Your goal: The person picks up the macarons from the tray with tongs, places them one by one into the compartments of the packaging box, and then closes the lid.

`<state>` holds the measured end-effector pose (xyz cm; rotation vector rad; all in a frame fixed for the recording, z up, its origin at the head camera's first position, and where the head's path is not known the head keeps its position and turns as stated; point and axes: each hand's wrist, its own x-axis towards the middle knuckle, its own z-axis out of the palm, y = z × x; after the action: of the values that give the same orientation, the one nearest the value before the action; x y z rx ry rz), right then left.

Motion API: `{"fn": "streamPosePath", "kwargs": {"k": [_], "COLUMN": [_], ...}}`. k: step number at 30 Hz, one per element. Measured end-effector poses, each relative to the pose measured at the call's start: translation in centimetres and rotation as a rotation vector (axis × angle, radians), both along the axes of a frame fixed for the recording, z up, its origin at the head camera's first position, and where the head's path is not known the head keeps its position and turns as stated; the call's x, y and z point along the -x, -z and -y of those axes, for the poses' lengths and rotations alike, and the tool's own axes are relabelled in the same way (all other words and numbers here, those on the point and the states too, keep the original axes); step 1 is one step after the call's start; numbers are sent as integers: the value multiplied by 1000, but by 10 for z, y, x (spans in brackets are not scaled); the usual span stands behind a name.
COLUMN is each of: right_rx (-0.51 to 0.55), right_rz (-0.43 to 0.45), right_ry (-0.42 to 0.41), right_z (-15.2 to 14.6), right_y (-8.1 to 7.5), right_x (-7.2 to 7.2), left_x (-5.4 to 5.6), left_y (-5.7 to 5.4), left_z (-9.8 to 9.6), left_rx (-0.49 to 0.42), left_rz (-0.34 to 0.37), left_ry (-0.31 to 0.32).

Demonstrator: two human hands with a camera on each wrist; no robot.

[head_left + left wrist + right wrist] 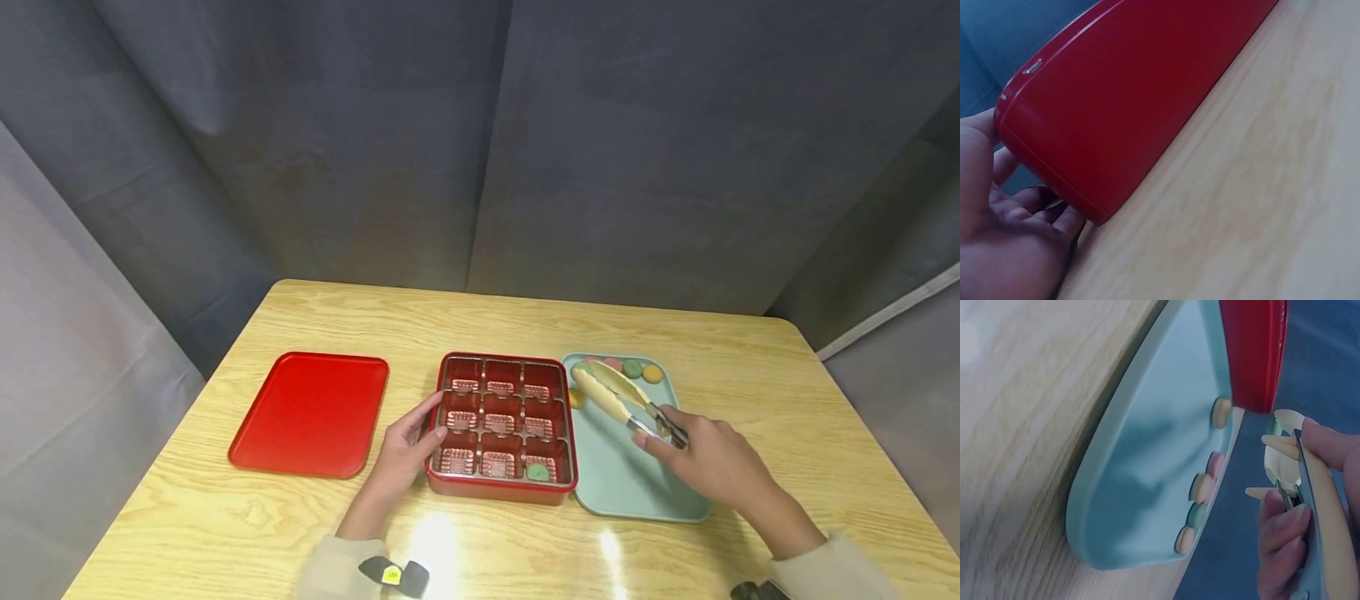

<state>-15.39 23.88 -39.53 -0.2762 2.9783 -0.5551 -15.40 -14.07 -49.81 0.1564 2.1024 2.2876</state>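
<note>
My right hand (716, 458) grips metal tongs (1325, 531) with cream tips, held above the pale blue tray (637, 483). Between the tips is a green macaron (1275, 427), partly hidden. At the left wall of the red box (495, 490), my left hand (405, 446) holds on, thumb over the rim and other fingers against the outside. A divided insert fills the box, and a green macaron (537, 472) lies in its front right compartment. Several macarons sit along the tray's far edge, among them a yellow one (652, 373) and a green one (632, 367).
A flat red lid (311, 412) lies on the wooden table (187, 508), left of the box. The tray stands close against the box's right side. Dark grey curtains (375, 150) hang behind the table.
</note>
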Motion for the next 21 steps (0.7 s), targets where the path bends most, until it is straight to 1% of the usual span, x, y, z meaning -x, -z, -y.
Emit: {"fn": "streamPosePath", "kwargs": {"k": [4, 8, 14, 16, 21], "right_rx": [15, 32, 54, 59, 76], "right_rz": [-42, -58, -91, -96, -74], "right_ry": [-16, -32, -92, -111, -160], "right_z": [7, 20, 36, 39, 44], "right_y": [-3, -6, -2, 0, 0], "right_x": [-10, -22, -36, -39, -45], "left_x": [0, 0, 0, 1, 1], "left_y": [0, 1, 1, 1, 0], "left_z": [0, 1, 1, 1, 0], "left_rx": [3, 2, 4, 6, 4], "left_rz": [-2, -2, -12, -15, -15], "left_ry": [-1, 0, -4, -2, 2]}}
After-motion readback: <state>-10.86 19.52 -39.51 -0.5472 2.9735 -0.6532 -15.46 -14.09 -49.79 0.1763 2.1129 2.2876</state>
